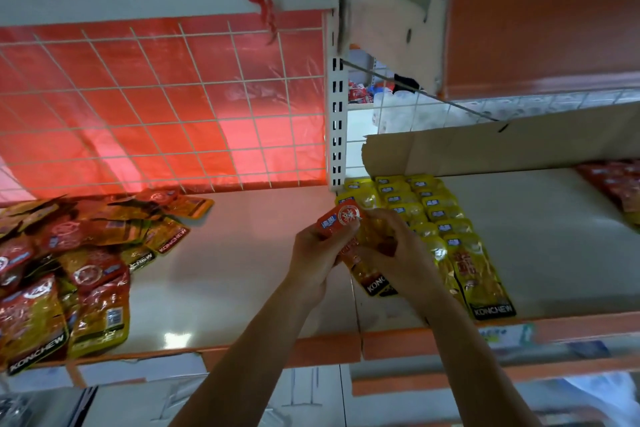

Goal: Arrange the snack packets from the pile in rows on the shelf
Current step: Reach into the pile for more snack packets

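A loose pile of red and yellow snack packets [62, 260] lies on the left of the white shelf [235, 253]. Overlapping rows of yellow packets [446, 236] run from the back upright toward the shelf's front edge, right of centre. Both hands hold a small stack of packets [349, 229] above the left side of those rows. My left hand [315, 253] grips the stack from the left, under a red-topped packet. From the right, my right hand [398, 253] curls its fingers over the stack. The stack's lower end with the brand label sticks out below the hands.
A red-backed wire grid [156, 104] closes the back of the left bay. A slotted white upright [337, 121] divides the bays. A cardboard flap [485, 149] hangs over the right bay's back, with more red packets [613, 184] at far right. Orange trim [311, 347] edges the shelf front.
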The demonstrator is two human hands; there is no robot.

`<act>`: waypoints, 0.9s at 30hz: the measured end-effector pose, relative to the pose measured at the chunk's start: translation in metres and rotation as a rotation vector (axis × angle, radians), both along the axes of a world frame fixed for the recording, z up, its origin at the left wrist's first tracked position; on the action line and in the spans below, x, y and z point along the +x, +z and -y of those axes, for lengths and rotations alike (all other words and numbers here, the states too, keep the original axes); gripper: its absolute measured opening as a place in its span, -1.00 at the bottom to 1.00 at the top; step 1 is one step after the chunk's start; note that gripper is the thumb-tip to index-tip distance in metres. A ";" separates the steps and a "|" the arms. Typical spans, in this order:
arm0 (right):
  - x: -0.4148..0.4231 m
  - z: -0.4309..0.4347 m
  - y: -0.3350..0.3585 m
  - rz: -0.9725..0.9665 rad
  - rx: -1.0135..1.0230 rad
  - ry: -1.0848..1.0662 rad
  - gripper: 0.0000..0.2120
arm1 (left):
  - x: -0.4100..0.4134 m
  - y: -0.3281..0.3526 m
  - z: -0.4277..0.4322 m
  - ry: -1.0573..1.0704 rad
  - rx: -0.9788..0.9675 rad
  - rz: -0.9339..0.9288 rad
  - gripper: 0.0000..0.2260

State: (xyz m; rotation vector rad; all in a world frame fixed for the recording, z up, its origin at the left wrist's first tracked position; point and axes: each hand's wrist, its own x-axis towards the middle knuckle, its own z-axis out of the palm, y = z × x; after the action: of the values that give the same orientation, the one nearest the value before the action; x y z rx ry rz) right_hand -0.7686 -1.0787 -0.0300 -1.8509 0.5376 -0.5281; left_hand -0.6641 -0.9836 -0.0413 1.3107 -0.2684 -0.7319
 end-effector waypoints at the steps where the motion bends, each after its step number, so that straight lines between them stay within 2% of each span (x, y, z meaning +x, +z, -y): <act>1: -0.001 0.002 0.001 0.009 0.010 -0.029 -0.63 | -0.003 0.001 0.003 0.005 0.002 0.024 -0.92; 6: -0.009 0.017 0.000 0.009 0.055 -0.117 -0.87 | -0.014 -0.001 0.012 0.026 0.030 0.108 -0.85; 8: -0.014 0.026 -0.003 0.014 0.106 -0.177 -0.88 | -0.013 -0.003 0.014 0.070 0.043 0.124 -0.88; 10: -0.020 0.037 -0.007 0.049 0.172 -0.236 -0.89 | -0.012 -0.003 0.013 0.099 0.034 0.130 -0.99; 13: -0.028 0.054 -0.011 0.105 0.251 -0.326 -0.90 | -0.010 -0.010 0.010 0.105 0.124 0.175 -0.89; 19: -0.035 0.075 -0.020 0.125 0.365 -0.457 -0.88 | -0.015 -0.027 0.007 0.059 0.291 0.181 -0.93; 22: -0.035 0.079 -0.022 0.114 0.378 -0.477 -0.87 | -0.017 -0.032 0.010 0.010 0.372 0.262 -0.91; 27: -0.034 0.078 -0.024 0.080 0.368 -0.472 -0.85 | -0.021 -0.031 0.013 -0.083 0.520 0.524 -0.90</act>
State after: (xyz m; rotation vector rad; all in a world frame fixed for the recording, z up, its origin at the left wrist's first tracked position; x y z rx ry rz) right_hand -0.8024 -1.1571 -0.0536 -1.3461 0.9589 -0.7548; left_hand -0.6854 -0.9968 -0.0725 1.9947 -0.5817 -0.5294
